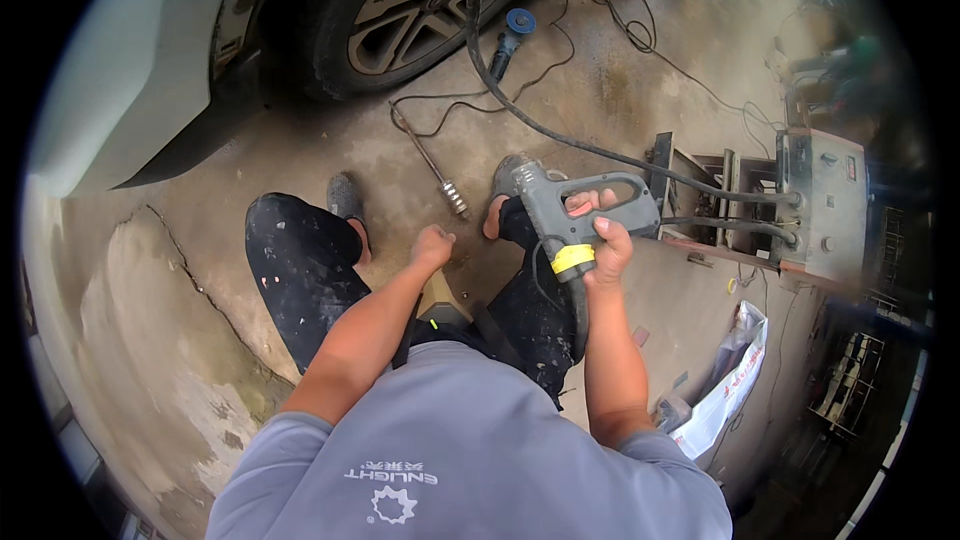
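Note:
My right hand (612, 245) is wrapped round the handle of a grey welding gun (548, 202), with a red trigger by its fingers. Yellow tape (573, 259) bands the gun near its thick black cable. The gun is held above my right knee, its nozzle over my right shoe. In front of my body, between my knees, my left hand (432, 247) is closed, fingers curled and pressed together; whether anything small is in them is hidden. Beyond it, a slide hammer (447, 185) with a long metal rod lies on the concrete floor, apart from both hands.
A car wheel (437, 2) and pale body panel (150, 50) are at the upper left. A blue angle grinder (510, 40) and its cord lie near the tyre. On the right stands a grey machine box (835, 200) with thick cables, and a white plastic bag (735, 380).

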`<state>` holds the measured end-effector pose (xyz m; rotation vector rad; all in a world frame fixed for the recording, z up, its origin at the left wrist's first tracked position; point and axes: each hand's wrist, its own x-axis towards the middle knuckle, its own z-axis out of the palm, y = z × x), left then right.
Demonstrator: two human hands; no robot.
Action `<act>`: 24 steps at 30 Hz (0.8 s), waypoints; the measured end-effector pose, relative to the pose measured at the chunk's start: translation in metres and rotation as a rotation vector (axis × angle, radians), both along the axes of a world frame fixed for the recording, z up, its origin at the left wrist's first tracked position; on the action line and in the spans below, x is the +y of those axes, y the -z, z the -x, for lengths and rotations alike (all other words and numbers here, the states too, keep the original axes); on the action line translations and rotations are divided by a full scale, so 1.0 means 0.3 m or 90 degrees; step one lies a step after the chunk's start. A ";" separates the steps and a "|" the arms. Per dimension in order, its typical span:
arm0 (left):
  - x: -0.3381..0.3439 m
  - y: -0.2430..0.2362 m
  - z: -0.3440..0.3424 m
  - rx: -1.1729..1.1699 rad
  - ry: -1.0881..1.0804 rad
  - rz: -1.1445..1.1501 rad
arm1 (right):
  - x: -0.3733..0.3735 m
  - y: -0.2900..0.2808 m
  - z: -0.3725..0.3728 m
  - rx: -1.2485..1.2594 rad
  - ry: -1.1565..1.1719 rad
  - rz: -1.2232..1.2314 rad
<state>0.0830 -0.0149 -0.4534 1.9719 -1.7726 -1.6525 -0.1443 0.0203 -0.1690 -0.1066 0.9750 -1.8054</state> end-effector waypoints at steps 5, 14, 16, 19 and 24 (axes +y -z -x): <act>-0.078 0.224 0.102 0.011 -0.171 -0.274 | -0.032 0.055 0.018 0.036 -0.079 0.013; -0.362 0.512 0.415 -0.191 -0.206 -0.136 | 0.030 0.168 0.089 0.577 -0.255 -0.040; -0.391 0.571 0.467 -0.234 -0.298 -0.146 | 0.010 0.165 0.094 0.545 -0.253 -0.058; -0.418 0.685 0.430 -0.262 -0.314 -0.130 | -0.009 0.134 0.121 0.604 -0.313 -0.092; -0.426 0.562 0.384 -0.199 -0.188 -0.112 | 0.073 0.157 0.134 0.393 -0.380 -0.001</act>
